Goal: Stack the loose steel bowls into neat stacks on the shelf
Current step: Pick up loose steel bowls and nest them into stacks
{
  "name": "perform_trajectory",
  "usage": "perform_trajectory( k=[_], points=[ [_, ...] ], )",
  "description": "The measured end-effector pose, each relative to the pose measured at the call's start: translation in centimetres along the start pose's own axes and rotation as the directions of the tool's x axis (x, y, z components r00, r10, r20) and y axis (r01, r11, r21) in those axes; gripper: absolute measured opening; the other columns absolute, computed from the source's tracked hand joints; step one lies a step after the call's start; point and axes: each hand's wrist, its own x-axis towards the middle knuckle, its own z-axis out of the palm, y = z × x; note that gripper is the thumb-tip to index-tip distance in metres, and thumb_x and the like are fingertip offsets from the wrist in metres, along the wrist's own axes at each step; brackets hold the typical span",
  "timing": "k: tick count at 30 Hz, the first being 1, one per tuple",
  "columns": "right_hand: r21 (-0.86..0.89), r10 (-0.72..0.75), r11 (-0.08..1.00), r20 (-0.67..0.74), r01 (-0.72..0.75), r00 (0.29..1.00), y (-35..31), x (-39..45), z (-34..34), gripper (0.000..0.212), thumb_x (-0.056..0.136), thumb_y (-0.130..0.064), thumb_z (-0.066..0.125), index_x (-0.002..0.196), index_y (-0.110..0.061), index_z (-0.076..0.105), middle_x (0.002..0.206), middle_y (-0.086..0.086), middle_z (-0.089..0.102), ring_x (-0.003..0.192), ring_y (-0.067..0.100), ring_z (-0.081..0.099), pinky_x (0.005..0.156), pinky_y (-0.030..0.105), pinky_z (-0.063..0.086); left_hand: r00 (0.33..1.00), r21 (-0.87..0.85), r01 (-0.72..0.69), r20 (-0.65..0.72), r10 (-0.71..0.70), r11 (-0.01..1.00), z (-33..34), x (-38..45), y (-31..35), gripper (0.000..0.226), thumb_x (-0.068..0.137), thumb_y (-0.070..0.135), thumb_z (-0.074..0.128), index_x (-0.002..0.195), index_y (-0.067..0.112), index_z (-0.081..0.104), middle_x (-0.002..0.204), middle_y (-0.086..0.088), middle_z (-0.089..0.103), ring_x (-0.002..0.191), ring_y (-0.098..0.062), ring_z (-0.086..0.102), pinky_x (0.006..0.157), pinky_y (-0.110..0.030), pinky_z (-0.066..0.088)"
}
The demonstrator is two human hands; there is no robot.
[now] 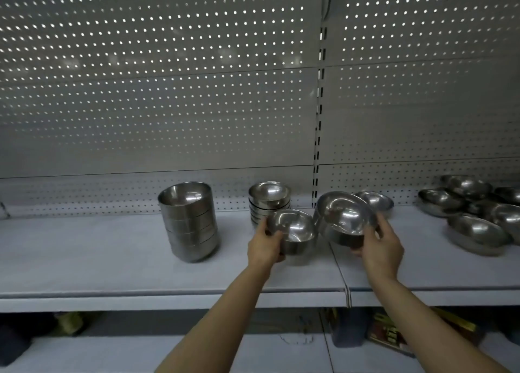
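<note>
Left of centre on the shelf [112,254] stands a tall stack [189,221], then a short stack [268,201]. The left hand [265,247] grips a small bowl [292,230] and the right hand [380,250] a tilted wide bowl [345,218]. Mid-sort: the small bowl likely needs nesting squarely on the short stack, with loose bowls [478,215] waiting far right.

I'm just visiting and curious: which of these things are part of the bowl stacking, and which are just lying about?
Part of the job:
- small bowl in the left hand
- wide bowl in the right hand
- tall stack
- short stack
- loose bowls at right
- shelf

Just lying about:
- packages on the lower shelf
- pegboard back wall
</note>
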Motion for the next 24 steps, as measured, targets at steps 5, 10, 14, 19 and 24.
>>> perform_trajectory(
  k=[5,10,14,19,24],
  points=[
    [-0.010,-0.032,0.999,0.038,0.032,0.999,-1.0,-4.0,3.5,0.041,0.098,-0.023,0.048,0.137,-0.035,0.050,0.094,-0.019,0.057,0.075,0.017,0.065,0.065,0.045,0.061,1.000,0.000,-0.001,-0.024,0.001,1.000,-5.2,-0.2,-1.6,0.047,0.095,0.015,0.055,0.136,0.036,0.047,0.124,-0.006,0.058,0.098,-0.031,0.065,0.066,-0.044,0.063],
    [-0.027,-0.038,0.999,0.062,0.040,0.997,-1.5,-6.9,6.6,0.041,0.097,-0.023,0.048,0.137,-0.033,0.049,0.107,-0.015,0.056,0.089,0.018,0.065,0.070,0.047,0.060,0.999,0.004,0.037,-0.032,-0.037,0.999,-8.9,-0.5,-3.0,0.051,0.097,0.015,0.054,0.144,0.031,0.043,0.121,-0.004,0.057,0.096,-0.029,0.066,0.071,-0.045,0.063],
    [-0.048,-0.030,0.998,0.110,0.036,0.993,-2.2,-9.0,8.4,0.042,0.097,-0.021,0.046,0.137,-0.032,0.050,0.095,-0.016,0.062,0.075,0.020,0.068,0.058,0.041,0.060,0.996,-0.018,0.079,-0.047,-0.080,0.997,-10.8,-0.6,-3.8,0.059,0.096,0.016,0.055,0.149,0.033,0.037,0.127,-0.006,0.056,0.096,-0.029,0.066,0.069,-0.043,0.063],
    [-0.062,-0.078,0.994,0.143,0.088,0.987,-3.0,-11.1,10.1,0.041,0.098,-0.017,0.046,0.134,-0.035,0.052,0.084,-0.004,0.062,0.069,0.024,0.066,0.060,0.048,0.059,0.997,-0.022,0.069,-0.042,-0.069,0.997,-11.9,-0.8,-4.4,0.048,0.096,0.015,0.054,0.140,0.032,0.046,0.117,-0.005,0.059,0.094,-0.028,0.067,0.071,-0.043,0.063],
    [-0.067,-0.084,0.993,0.151,0.095,0.985,-3.1,-12.0,11.1,0.038,0.098,-0.019,0.047,0.133,-0.034,0.054,0.104,0.011,0.067,0.065,0.030,0.067,0.054,0.046,0.058,0.997,-0.042,0.077,-0.028,-0.078,0.996,-12.2,-0.5,-4.8,0.048,0.095,0.016,0.055,0.141,0.028,0.045,0.116,-0.009,0.059,0.092,-0.029,0.068,0.065,-0.039,0.063]
  ],
)
